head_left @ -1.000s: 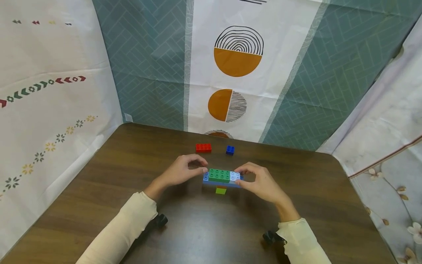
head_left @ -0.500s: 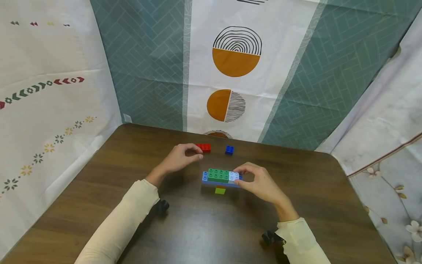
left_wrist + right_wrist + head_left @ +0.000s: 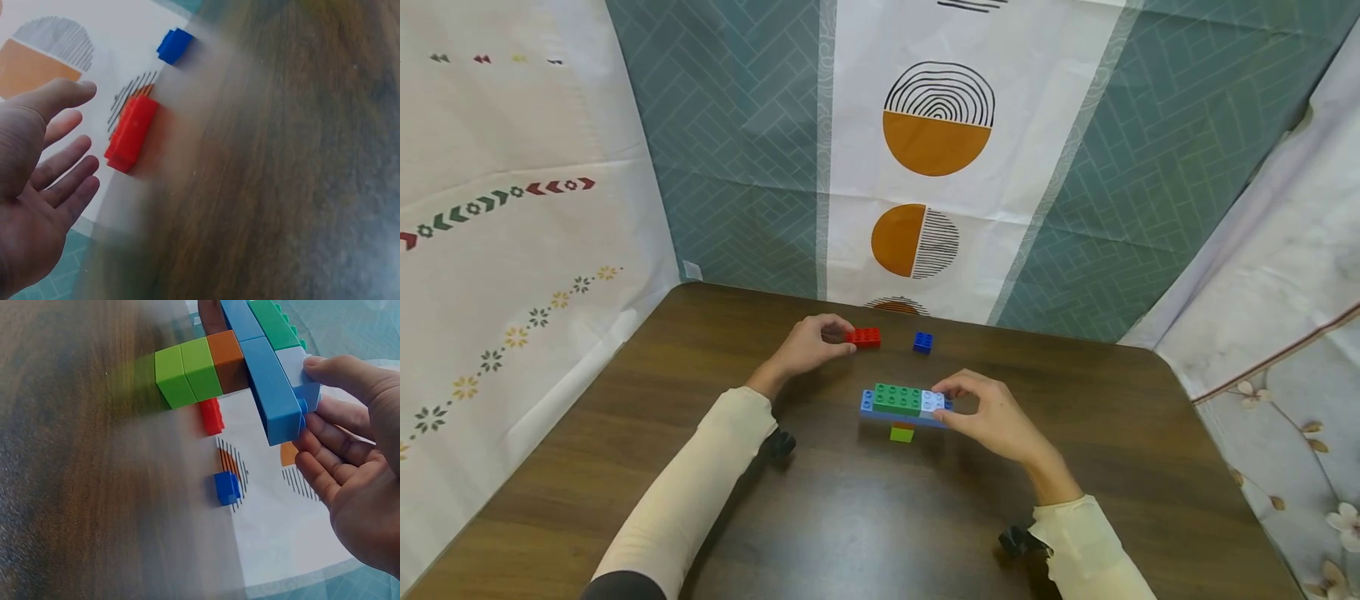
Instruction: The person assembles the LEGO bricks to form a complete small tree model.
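My left hand is at the left end of a red toy brick, overlapping it in the head view. In the left wrist view its fingers are spread and hold nothing, with a gap to the brick. My right hand pinches the pale blue brick at the right of a built toy-brick structure. Beside that brick sits a long green brick, both on top of blue bricks. Underneath, an orange-brown brick and two lime green bricks form a middle leg.
A small dark blue brick lies right of the red one, near the back of the brown wooden table. A patterned cloth hangs behind the table's far edge. Pale cloths hang at both sides.
My left hand has left the left end of the structure and moved back and left to the red brick. My right hand keeps its pinch, and the structure stays in place.
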Demonstrator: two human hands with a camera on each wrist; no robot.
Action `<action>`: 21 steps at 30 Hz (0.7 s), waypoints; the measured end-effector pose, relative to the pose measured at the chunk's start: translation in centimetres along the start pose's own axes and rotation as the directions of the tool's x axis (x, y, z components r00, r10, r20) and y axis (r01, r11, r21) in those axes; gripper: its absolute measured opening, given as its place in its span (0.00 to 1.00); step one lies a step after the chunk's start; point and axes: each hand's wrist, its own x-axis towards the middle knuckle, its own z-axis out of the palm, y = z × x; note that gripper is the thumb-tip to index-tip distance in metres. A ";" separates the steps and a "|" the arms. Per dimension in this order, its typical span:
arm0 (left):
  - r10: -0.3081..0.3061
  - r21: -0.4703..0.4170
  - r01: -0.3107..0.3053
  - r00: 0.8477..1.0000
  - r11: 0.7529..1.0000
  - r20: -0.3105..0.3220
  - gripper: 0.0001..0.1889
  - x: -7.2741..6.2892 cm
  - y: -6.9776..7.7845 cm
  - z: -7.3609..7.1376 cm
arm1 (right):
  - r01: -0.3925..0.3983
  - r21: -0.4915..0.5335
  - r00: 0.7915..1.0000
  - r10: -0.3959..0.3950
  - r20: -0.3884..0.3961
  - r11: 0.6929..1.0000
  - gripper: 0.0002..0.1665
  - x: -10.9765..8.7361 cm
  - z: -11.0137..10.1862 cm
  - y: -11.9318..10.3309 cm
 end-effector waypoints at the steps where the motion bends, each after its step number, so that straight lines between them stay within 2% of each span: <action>1: -0.006 -0.002 0.006 1.000 1.000 -0.003 0.20 0.1 -0.2 0.1 | -0.003 -0.001 1.000 0.003 0.000 1.000 0.15 0.0 0.0 0.0; 7: -0.035 -0.018 0.035 0.999 0.999 -0.014 0.21 1.1 -0.8 0.3 | -0.018 0.004 1.000 0.018 0.002 1.000 0.15 0.0 0.1 0.0; 15: -0.064 -0.003 0.064 0.998 0.998 0.001 0.24 2.4 -0.7 0.9 | -0.024 -0.004 1.000 0.024 0.003 1.000 0.16 0.0 0.1 0.2; 21: -0.094 0.007 0.094 0.996 0.996 -0.007 0.27 2.7 -1.0 1.3 | -0.022 -0.001 1.000 0.022 0.001 1.000 0.15 0.0 0.2 0.2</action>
